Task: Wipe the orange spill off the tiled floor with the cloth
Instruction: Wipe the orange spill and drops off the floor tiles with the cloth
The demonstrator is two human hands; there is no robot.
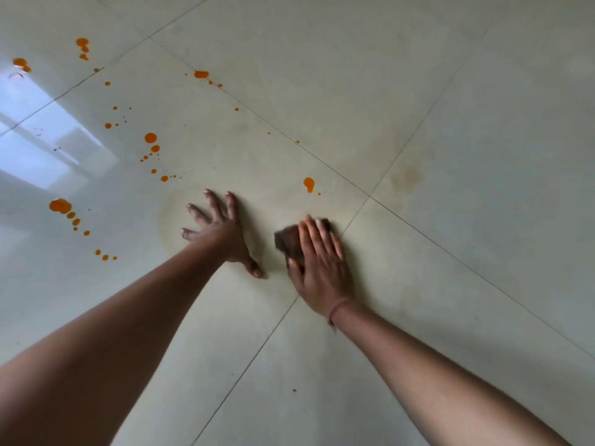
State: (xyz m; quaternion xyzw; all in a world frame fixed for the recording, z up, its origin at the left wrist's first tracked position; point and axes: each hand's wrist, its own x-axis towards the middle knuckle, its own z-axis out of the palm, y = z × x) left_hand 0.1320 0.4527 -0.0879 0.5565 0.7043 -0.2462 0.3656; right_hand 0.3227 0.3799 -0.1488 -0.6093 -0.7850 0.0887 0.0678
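Observation:
Orange drops and blots lie scattered over the pale glossy tiled floor (418,91), mostly at the left. One blot (308,183) sits just beyond my right hand, a larger one (60,206) at the far left, another (150,138) further back. My right hand (322,262) lies flat with straight fingers pressing a dark brown cloth (288,241) onto the tile; the cloth pokes out to the left of the fingers and at their tips. My left hand (222,230) rests on the floor with fingers spread and holds nothing.
Dark grout lines cross near my hands. A faint yellowish smear ring (167,220) shows on the tile by my left hand and a dull stain (407,177) lies to the right. A bright window reflection (42,130) glares at the left.

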